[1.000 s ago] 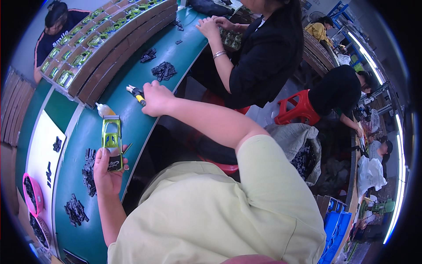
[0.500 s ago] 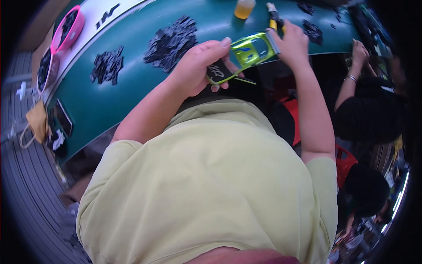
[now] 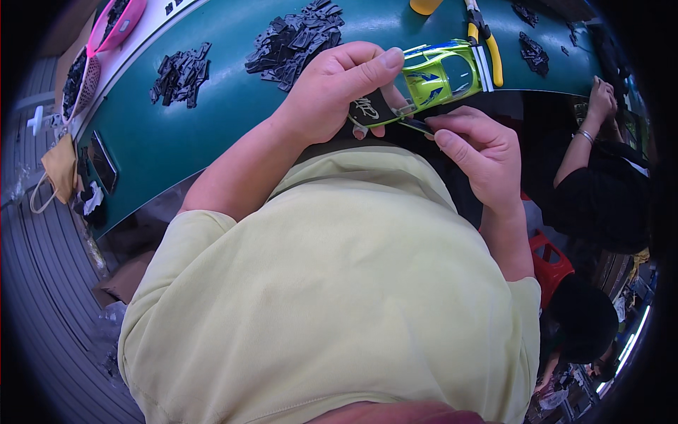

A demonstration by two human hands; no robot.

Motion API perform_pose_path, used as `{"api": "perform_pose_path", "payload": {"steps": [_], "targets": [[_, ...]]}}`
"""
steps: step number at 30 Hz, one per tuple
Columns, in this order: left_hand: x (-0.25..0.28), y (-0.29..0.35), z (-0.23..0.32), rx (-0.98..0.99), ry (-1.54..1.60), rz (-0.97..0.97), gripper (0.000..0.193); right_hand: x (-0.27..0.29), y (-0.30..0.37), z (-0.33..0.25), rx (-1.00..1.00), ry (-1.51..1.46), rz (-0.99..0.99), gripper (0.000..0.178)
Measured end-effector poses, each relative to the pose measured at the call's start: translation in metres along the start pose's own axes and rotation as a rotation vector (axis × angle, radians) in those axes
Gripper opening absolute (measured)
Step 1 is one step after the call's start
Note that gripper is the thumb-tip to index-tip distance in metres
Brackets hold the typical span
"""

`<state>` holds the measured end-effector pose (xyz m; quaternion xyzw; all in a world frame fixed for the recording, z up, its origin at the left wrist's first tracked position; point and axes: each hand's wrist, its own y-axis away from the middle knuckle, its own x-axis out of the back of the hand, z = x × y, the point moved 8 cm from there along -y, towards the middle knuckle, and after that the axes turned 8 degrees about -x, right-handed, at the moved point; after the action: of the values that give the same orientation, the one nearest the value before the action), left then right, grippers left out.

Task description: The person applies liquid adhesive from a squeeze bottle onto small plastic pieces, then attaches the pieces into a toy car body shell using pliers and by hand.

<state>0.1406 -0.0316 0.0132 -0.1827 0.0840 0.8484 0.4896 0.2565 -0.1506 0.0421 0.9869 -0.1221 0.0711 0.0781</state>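
A shiny lime-green toy car body (image 3: pixel 438 76) with blue markings and a black front end is raised above the table's near edge. My left hand (image 3: pixel 339 88) grips it by the black end, with the thumb on top. At the car's near side, a thin dark piece (image 3: pixel 415 125) sticks out like an opened door. My right hand (image 3: pixel 484 152) pinches the outer end of this piece between thumb and fingers. Just beyond the car's far end lie yellow-and-black handled pliers (image 3: pixel 494 58) on the green table (image 3: pixel 219 134).
Piles of flat black plastic parts (image 3: pixel 296 42) (image 3: pixel 180 74) lie on the table. Pink baskets (image 3: pixel 121 28) of black parts stand at the left, near a phone (image 3: pixel 103 161) and a yellow mask (image 3: pixel 59 166). A co-worker's arm (image 3: pixel 586 134) rests at the right edge.
My right hand has left the pliers and the car's far end, coming down to pinch the thin side piece. The car has shifted right in the view, still in my left hand.
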Motion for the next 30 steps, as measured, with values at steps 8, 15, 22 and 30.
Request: {"api": "perform_pose_path", "payload": {"steps": [8,15,22,30], "targets": [[-0.005,0.001,-0.003,0.013,-0.065,0.030,0.035,0.002,0.006,0.007,-0.023,-0.010,0.118,0.010],[-0.011,0.004,-0.006,0.064,-0.038,0.093,0.036,-0.011,0.010,-0.023,0.260,0.263,0.190,0.010],[-0.013,0.006,-0.012,0.154,-0.083,0.153,0.036,-0.013,0.009,-0.027,0.274,0.389,0.251,0.007],[-0.011,0.006,-0.019,0.216,-0.032,0.167,0.036,-0.017,0.008,-0.033,0.341,0.521,0.217,0.006]]}}
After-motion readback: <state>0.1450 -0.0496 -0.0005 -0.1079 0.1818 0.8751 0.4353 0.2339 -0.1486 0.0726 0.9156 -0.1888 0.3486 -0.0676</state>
